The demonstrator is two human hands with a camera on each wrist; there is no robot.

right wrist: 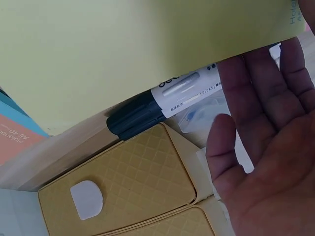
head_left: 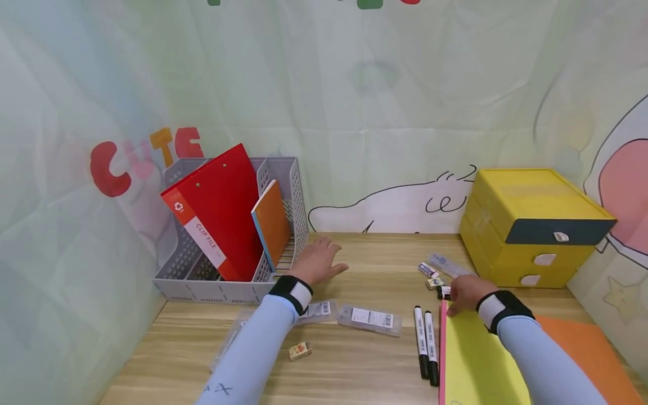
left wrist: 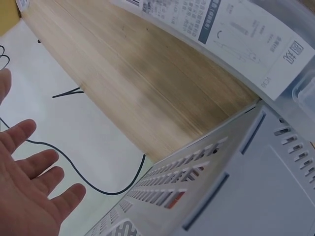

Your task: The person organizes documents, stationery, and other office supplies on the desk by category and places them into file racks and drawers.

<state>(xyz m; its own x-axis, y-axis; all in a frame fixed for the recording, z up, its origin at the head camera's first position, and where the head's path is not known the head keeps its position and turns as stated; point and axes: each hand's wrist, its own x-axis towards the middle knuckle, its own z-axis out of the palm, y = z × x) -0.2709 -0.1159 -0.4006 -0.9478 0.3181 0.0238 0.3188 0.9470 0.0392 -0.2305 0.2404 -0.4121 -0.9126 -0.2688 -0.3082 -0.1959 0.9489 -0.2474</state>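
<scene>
We see left hand point(head_left: 318, 261) fingers spread, flat on wooden table point(head_left: 354, 360) beside grey file rack point(head_left: 283, 185) | right hand point(head_left: 467, 293) fingers relaxed, straight, over a black marker point(right wrist: 147, 110) at yellow folder point(head_left: 476, 365) edge | rack holds red clip file point(head_left: 212, 214), orange notebook point(head_left: 273, 222) | two markers point(head_left: 425, 343) lie left of folder | yellow three-drawer box point(head_left: 531, 225) at back right.

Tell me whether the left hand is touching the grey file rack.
Apart. In the left wrist view the left hand hangs open with wall showing between its fingers and the grey file rack.
</scene>
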